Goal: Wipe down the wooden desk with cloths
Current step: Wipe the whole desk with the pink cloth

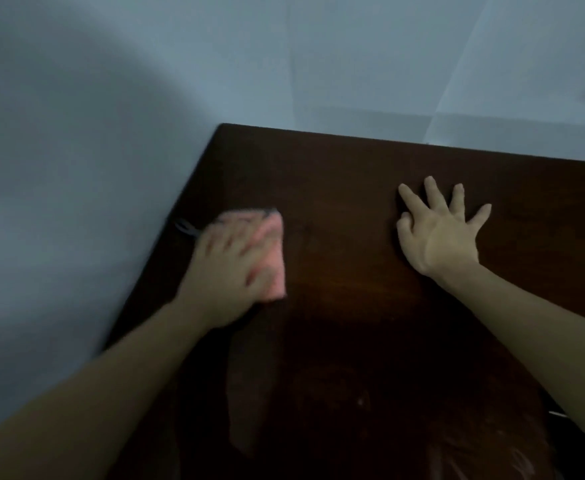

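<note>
The left hand presses flat, fingers straight though blurred, on a pink cloth near the desk's left edge. The right hand lies open, fingers spread, bracing on bare wood well apart. Only 1 cloth shows. Unwiped surface likely lies rightward, between both hands, nearer the left.

pink cloth; dark brown wooden desk; pale grey-blue wall.

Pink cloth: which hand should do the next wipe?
The left hand. It already presses the pink cloth on the desk. The right hand lies spread flat and bare, apart from the cloth.
</note>
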`<state>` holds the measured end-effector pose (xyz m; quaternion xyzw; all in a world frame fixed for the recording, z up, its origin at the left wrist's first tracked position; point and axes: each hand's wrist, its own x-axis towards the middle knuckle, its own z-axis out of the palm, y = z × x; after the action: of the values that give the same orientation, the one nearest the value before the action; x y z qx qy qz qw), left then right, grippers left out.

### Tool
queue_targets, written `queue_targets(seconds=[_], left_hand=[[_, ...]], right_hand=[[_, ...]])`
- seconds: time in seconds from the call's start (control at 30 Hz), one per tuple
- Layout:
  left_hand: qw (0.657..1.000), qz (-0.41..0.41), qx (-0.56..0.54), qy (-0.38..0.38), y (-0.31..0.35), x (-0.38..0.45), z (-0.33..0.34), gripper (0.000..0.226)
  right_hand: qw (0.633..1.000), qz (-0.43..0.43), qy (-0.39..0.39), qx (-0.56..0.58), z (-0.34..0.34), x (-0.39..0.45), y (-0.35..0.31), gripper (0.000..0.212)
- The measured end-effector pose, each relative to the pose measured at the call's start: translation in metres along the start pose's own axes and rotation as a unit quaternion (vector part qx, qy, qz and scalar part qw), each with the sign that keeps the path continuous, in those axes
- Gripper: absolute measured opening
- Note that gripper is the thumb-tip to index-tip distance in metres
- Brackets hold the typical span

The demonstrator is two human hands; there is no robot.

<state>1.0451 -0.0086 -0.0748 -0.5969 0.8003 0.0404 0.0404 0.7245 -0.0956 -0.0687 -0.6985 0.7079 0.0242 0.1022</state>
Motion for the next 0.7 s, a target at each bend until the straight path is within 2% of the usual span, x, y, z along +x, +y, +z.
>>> queue_targets(seconds=[0.1,0.2,0.3,0.4,0.53,0.6,0.7], left_hand=[[0.995,0.099,-0.016,-0.019,0.024,-0.055,0.003,0.063],[0.990,0.131,-0.023,-0.053,0.014,-0.071,0.003,0.064],[0.993,0.099,-0.016,-0.056,0.002,-0.046,0.005,0.066],[0.999,0.002,-0.017,-0.037,0.002,-0.007,0.002,0.071],[0.995,-0.077,-0.026,-0.060,0.018,0.044,-0.008,0.066],[0.994,-0.082,-0.033,-0.058,0.028,0.054,-0.011,0.065],[0.997,-0.008,-0.039,-0.060,0.053,0.035,-0.011,0.067]], right_hand=[[1.000,0.001,-0.002,0.021,-0.001,-0.001,0.001,0.056],[0.997,-0.019,0.046,0.064,-0.003,-0.010,0.005,0.054],[0.992,-0.061,0.089,0.072,-0.007,-0.026,0.010,0.050],[0.992,-0.082,0.081,0.056,-0.007,-0.048,0.020,0.050],[0.994,-0.071,0.075,0.026,-0.002,-0.072,0.050,0.051],[0.996,-0.040,0.071,0.024,-0.004,-0.081,0.065,0.052],[0.998,-0.009,0.055,0.017,-0.003,-0.087,0.079,0.053]])
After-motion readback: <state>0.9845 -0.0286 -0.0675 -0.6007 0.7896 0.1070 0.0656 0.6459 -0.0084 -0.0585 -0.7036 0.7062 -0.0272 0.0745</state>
